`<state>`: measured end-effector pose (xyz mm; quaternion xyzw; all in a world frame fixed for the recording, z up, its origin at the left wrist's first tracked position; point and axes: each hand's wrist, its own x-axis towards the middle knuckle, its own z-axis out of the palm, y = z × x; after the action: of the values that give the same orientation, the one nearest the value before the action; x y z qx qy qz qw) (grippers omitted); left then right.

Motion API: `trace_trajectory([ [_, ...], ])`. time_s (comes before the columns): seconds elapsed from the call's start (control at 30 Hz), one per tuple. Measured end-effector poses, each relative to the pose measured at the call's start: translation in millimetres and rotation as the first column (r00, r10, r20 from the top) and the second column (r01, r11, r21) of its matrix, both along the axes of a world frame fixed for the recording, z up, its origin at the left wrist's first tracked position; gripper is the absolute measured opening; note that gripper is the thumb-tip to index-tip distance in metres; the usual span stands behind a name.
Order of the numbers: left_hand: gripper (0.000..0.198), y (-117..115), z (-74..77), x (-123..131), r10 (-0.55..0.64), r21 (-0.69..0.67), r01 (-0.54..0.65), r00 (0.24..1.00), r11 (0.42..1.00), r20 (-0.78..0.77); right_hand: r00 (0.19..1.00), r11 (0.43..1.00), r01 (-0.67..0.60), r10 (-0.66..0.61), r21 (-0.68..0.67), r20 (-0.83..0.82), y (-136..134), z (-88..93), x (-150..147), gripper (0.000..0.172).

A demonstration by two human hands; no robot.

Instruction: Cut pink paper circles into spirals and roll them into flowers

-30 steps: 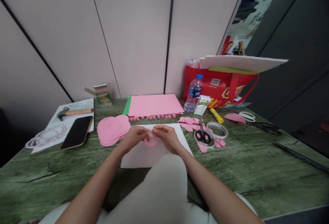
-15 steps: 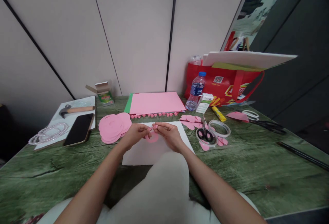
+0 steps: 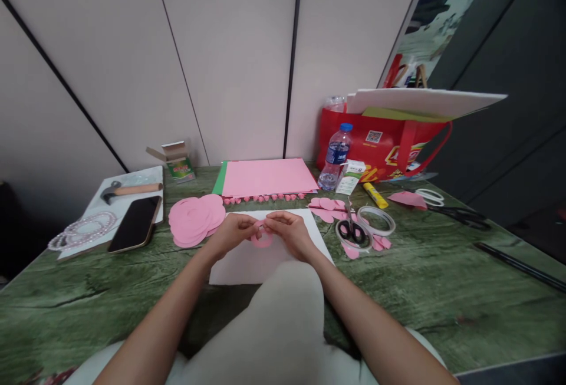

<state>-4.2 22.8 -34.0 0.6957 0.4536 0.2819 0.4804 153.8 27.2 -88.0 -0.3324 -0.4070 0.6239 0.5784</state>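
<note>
Nearest, a lap in pale cloth [image 3: 274, 326], both bare forearms stretched forward over it. Just past the knee, on the green wood-grain table [image 3: 442, 290], a white sheet [image 3: 256, 264]. Over that sheet, left hand [image 3: 232, 233] and right hand [image 3: 289, 233] close together, fingertips almost meeting. Each grip pinched narrow on the upper edge of one pink paper curl [image 3: 263, 239], held between them low over the sheet (touching it or not, cannot tell).

Left of the hands, a stack of pink paper discs [image 3: 194, 220], then a dark phone [image 3: 135, 224] face up, a loop of pale beads [image 3: 82, 230] and a hammer [image 3: 128, 189] on a light mat [image 3: 145, 175]. Right of the hands, black-handled scissors [image 3: 351, 229] lying across two tape rolls [image 3: 375, 220], pink scraps around them.

Further back, a row of tiny pink rolled pieces [image 3: 265, 198] along the near edge of a pink paper pad [image 3: 265, 177]. Beyond — a small open carton [image 3: 177, 161], a water bottle [image 3: 336, 158], a yellow glue stick [image 3: 375, 195], and a red bag [image 3: 384, 143] by the wall, under white boards [image 3: 424, 102].
</note>
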Motion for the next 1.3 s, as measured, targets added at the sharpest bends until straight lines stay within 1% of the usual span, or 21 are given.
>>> trace_trajectory([
  [0.1, 0.021, 0.7, -1.3, -0.4, 0.010, 0.016, -0.010, 1.000, 1.000, -0.011, 1.000, 1.000, -0.004, 0.004, 0.007, -0.008, 0.0, 1.0, 0.2, 0.021],
  [0.3, 0.024, 2.8, -3.5, -2.5, 0.094, 0.016, -0.094, 0.996, 0.995, -0.008, 0.997, 0.999, -0.050, 0.051, 0.012, -0.064, -0.6, 3.0, 0.5, 0.022],
  [0.57, 0.023, -0.7, 0.9, -1.2, 0.093, 0.031, -0.091, 0.994, 0.995, -0.057, 0.997, 0.999, -0.049, 0.048, -0.017, -0.062, -1.4, -0.2, -1.5, 0.022],
  [0.7, 0.023, -3.1, 3.2, 2.5, 0.105, 0.012, -0.104, 0.993, 0.994, -0.054, 0.997, 0.999, -0.045, 0.045, 0.003, -0.062, -2.6, 0.9, -2.6, 0.020],
  [0.83, 0.028, -3.7, 4.0, 3.4, 0.086, 0.014, -0.086, 0.994, 0.996, -0.071, 0.999, 1.000, -0.013, 0.013, 0.010, -0.045, -3.7, 3.5, -2.4, 0.020],
  [0.9, 0.030, -3.1, 3.6, 2.5, 0.098, 0.017, -0.097, 0.992, 0.995, -0.085, 0.998, 1.000, -0.024, 0.024, 0.012, -0.054, -4.1, 5.1, -2.1, 0.021],
  [1.07, 0.029, -1.5, 1.7, 0.6, 0.141, 0.024, -0.140, 0.988, 0.990, -0.067, 0.995, 0.996, -0.075, 0.078, 0.043, -0.065, -4.5, 6.4, -1.7, 0.025],
  [1.3, 0.026, -2.8, 3.6, 2.6, 0.139, 0.008, -0.138, 0.990, 0.990, -0.040, 0.998, 0.999, -0.037, 0.037, -0.005, -0.055, -4.1, 5.9, -0.4, 0.026],
])
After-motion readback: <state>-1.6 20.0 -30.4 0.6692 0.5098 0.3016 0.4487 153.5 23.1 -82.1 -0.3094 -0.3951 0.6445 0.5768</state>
